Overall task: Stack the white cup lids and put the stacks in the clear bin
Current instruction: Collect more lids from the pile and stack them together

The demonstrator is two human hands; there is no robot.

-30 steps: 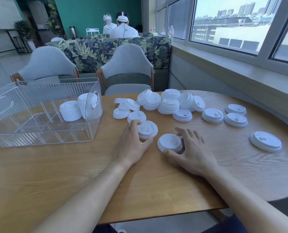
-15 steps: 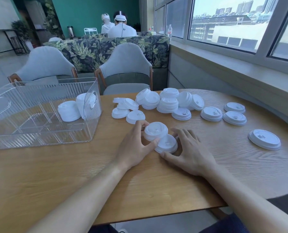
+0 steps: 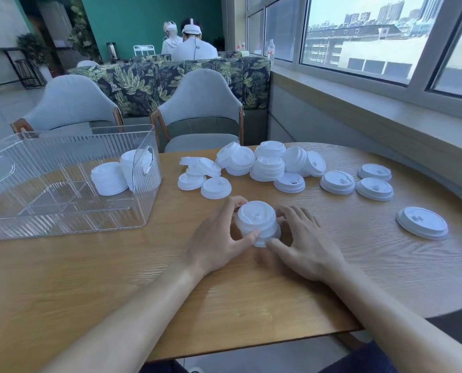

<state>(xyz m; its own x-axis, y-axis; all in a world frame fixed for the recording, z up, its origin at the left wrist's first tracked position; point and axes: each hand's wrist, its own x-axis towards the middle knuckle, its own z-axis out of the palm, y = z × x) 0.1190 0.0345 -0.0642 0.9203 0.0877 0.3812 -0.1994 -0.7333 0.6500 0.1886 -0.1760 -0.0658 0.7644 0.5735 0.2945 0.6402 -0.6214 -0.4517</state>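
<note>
A person at a wooden table joins white cup lids into a stack, which sits on the tabletop just below frame centre. The left hand curls round the stack's nine o'clock side, thumb at the lower rim and fingertips over the far edge; the right hand cups it from three o'clock, thumb tucked at the base and the other fingers bent behind it. Both hands grip the stack, neither one flat or idle.

The upper lids look slightly offset from the bottom one, so the step, as judged here, is seating them squarely. Doing it well probably means light, even pressure from both sides while the thumbs nudge the lower rim into line, then a gentle press down until the rims nest. Squeezing hard would likely buckle the thin plastic or pop a lid sideways.

The clear bin stands at ten o'clock from the hands, with two stacks already inside, near its right wall. Loose lids crowd twelve o'clock, some tipped on edge, and flat singles trail off toward two and three o'clock. Much of the task appears to remain, and this stack could take more lids before it goes in the bin.
</note>
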